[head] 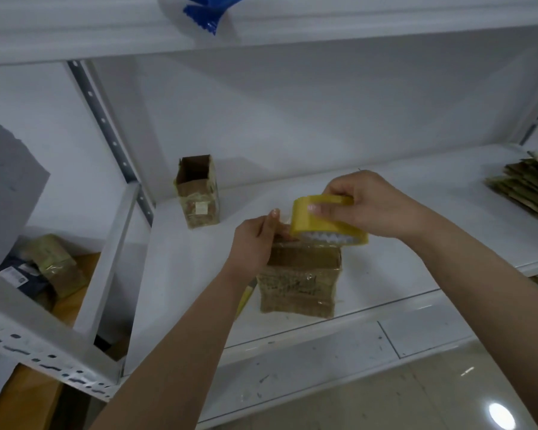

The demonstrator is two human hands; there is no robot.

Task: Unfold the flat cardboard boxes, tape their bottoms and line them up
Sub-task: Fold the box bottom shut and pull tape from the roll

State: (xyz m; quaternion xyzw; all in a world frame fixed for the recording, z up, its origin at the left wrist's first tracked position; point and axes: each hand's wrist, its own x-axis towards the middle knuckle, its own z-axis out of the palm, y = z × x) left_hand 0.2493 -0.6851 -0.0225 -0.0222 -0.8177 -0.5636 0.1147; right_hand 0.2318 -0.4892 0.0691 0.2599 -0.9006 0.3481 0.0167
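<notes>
Cardboard box (298, 282) sat right under your hands, upright on the white shelf (180, 274) close to its front edge, its upturned end facing you and old clear tape glinting on its near face. Your left hand (255, 243) was on the box's top left corner, fingers curled and pinching the loose end of the tape against the upper edge, one finger pointing straight up beside the roll. Your right hand (367, 206) hovered just above and behind the box, fingers and thumb clamped round the yellow tape roll (323, 221), which tilted down so its lower rim was just over the box's top edge. Something yellow (244, 297) peeked out below your left forearm, beside the box; you couldn't tell what it was. Farther back on the same shelf, well apart to the left, a second box (198, 190) stood upright with its top open. Off to the far right lay a stack of flat boxes (528, 187). Above, a blue bag (208, 9) hung over the upper shelf's edge.
</notes>
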